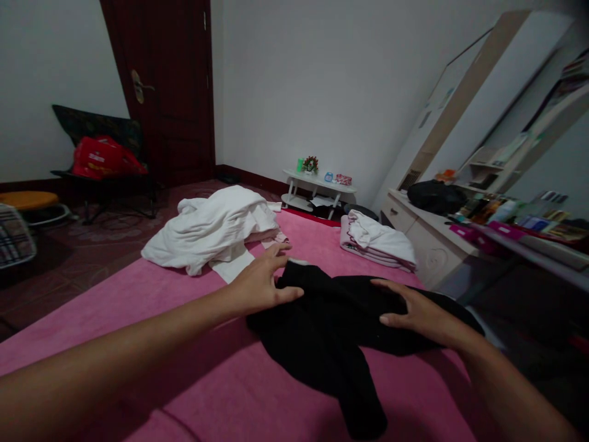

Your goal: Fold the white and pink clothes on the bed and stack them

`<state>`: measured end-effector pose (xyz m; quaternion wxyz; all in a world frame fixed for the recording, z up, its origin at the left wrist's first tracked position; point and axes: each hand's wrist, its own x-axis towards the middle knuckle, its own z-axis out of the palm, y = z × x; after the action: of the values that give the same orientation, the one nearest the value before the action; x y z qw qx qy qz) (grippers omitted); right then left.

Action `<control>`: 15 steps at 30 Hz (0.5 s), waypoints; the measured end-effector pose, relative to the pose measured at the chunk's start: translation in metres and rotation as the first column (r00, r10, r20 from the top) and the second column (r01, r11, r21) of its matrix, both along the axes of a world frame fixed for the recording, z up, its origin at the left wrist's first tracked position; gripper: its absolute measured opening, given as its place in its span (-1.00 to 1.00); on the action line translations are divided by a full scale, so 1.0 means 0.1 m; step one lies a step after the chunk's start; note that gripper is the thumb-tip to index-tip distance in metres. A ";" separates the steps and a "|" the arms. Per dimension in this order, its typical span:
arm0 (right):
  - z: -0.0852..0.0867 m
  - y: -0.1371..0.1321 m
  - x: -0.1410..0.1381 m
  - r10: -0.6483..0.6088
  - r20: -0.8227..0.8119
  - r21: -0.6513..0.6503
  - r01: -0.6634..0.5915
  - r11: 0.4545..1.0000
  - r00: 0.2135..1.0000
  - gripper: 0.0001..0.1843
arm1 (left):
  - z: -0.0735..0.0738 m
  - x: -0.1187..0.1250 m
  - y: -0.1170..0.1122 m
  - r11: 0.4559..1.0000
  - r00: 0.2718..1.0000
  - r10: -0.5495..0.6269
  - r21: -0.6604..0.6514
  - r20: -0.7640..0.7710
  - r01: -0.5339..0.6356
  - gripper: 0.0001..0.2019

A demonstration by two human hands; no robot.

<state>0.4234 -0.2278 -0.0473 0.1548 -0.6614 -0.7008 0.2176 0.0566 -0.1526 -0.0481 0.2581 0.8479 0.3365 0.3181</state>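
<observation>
A black garment lies loosely spread on the pink bed cover, one sleeve-like part pointing toward me and another part stretching to the right. At its upper left edge is my left hand, thumb and fingers apart, over or just touching the cloth. My right hand rests on or just above the right part, its thumb and fingers also spread. Neither hand has cloth visibly pinched in it. A small whitish edge shows at the garment's far end.
A heap of white clothes lies at the bed's far left, and a folded pile at the far right. Beyond stand a small white table, a chair with a red bag and a wooden door. A cluttered dresser borders the right.
</observation>
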 end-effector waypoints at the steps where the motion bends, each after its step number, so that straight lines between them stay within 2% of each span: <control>1: 0.04 -0.03 0.06 0.011 0.015 -0.050 -0.010 0.999 1.000 -0.12 | 0.01 0.01 0.00 1.000 0.999 -0.027 -0.010 -0.027 0.027 -0.45; 4: 0.03 -0.15 0.23 -0.011 0.186 -0.170 0.043 0.984 0.982 0.02 | -0.04 0.03 -0.01 0.983 0.984 -0.154 -0.113 -0.087 0.144 -0.18; 5: -0.01 -0.19 0.27 -0.033 0.259 -0.183 0.082 0.980 0.965 0.04 | -0.08 0.03 -0.02 0.973 0.977 -0.190 -0.148 -0.097 0.174 -0.19; 7: -0.13 -0.25 0.34 -0.061 0.369 -0.143 0.121 0.982 0.927 0.04 | -0.18 0.03 -0.03 0.954 0.967 -0.231 -0.218 -0.108 0.204 -0.41; 9: -0.24 -0.28 0.37 -0.078 0.426 -0.051 0.110 0.993 0.901 -0.11 | -0.28 0.03 -0.06 0.928 0.964 -0.257 -0.295 -0.070 0.226 -0.72; 10: -0.28 -0.27 0.38 -0.094 0.447 -0.010 0.110 0.994 0.890 -0.26 | -0.31 0.02 -0.07 0.914 0.965 -0.261 -0.330 -0.035 0.235 -0.77; 13: -0.26 -0.20 0.43 -0.160 0.461 0.034 0.162 0.986 0.873 -0.66 | -0.34 -0.03 -0.09 0.889 0.974 -0.222 -0.400 0.053 0.224 -0.77; 15: -0.14 -0.13 0.46 -0.210 0.380 0.066 0.200 0.978 0.901 -0.80 | -0.27 -0.11 -0.03 0.912 0.989 -0.126 -0.383 0.077 0.146 -0.73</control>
<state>0.4697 -0.2407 -0.0609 0.0444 -0.7592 -0.6468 0.0571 0.0455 -0.1557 -0.0750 0.4506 0.7931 0.3264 0.2478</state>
